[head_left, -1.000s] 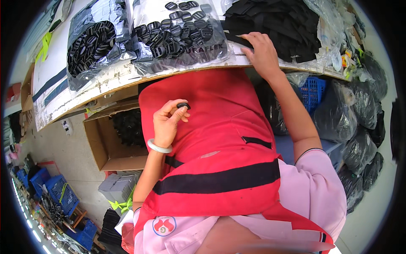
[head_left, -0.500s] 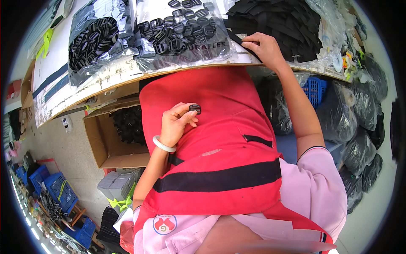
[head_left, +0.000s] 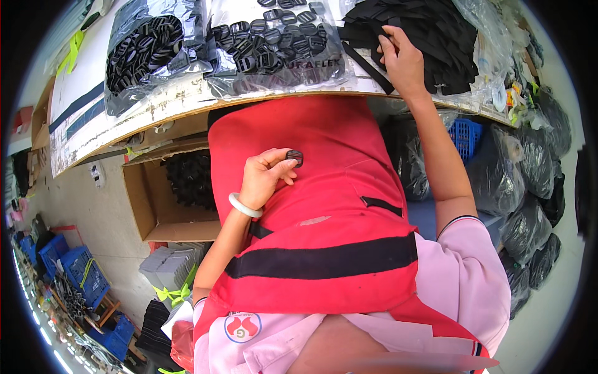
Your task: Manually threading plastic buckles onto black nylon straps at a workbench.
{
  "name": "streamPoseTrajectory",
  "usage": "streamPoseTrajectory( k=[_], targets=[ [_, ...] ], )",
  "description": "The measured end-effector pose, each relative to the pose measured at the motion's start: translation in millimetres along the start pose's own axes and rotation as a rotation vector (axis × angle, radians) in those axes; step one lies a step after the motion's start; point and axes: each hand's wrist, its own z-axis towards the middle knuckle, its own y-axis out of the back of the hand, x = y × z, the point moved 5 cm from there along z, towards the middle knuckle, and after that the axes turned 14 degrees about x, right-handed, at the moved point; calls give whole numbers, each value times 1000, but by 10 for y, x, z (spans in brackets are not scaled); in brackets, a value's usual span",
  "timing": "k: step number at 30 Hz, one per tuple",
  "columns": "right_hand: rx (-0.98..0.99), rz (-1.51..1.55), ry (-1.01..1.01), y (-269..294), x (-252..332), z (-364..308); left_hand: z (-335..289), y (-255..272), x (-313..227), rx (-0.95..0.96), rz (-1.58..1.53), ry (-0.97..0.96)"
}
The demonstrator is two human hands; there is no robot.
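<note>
My left hand (head_left: 264,176) is held over my red apron, a black plastic strap buckle (head_left: 294,158) pinched between thumb and fingertips. My right hand (head_left: 403,61) reaches over the left part of a pile of black webbing straps (head_left: 436,47) on the table. Its fingers are curled together against the dark straps, and whatever lies between their tips cannot be made out. One single strap (head_left: 367,67) lies slantwise beside that hand, its lower end at the table's front edge.
Two clear plastic bags of black buckles, a left one (head_left: 144,53) and a middle one (head_left: 274,47), lie on the white table (head_left: 149,112). Below stands a cardboard box (head_left: 140,199) with black pieces. Black plastic bags (head_left: 495,171) and a blue basket (head_left: 465,138) sit at the right.
My right hand has let go of the single strap near the table edge and moved farther onto the strap pile. My left hand still holds the buckle, slightly turned.
</note>
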Motion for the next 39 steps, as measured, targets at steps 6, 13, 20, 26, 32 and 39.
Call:
streamPoseTrajectory(
  k=[6, 13, 20, 26, 32, 39],
  targets=[
    [481, 677, -82, -307, 771, -508, 45, -13, -234, -106, 82, -78],
    [928, 916, -366, -993, 1140, -1176, 6, -15, -475, -220, -22, -247],
    [951, 1088, -543, -1119, 1178, -1233, -72, 12, -398, -346, 94, -304],
    [827, 1230, -469, -1236, 1220, -1201, -130, -2, -522, -426, 555, -437],
    [876, 1197, -447, -1342, 1132, -1154, -177, -39, -568, -377, 953, -569],
    [602, 719, 54, -1294, 1096, -1139, -1, 207, -127, -194, -281, -177]
  ],
)
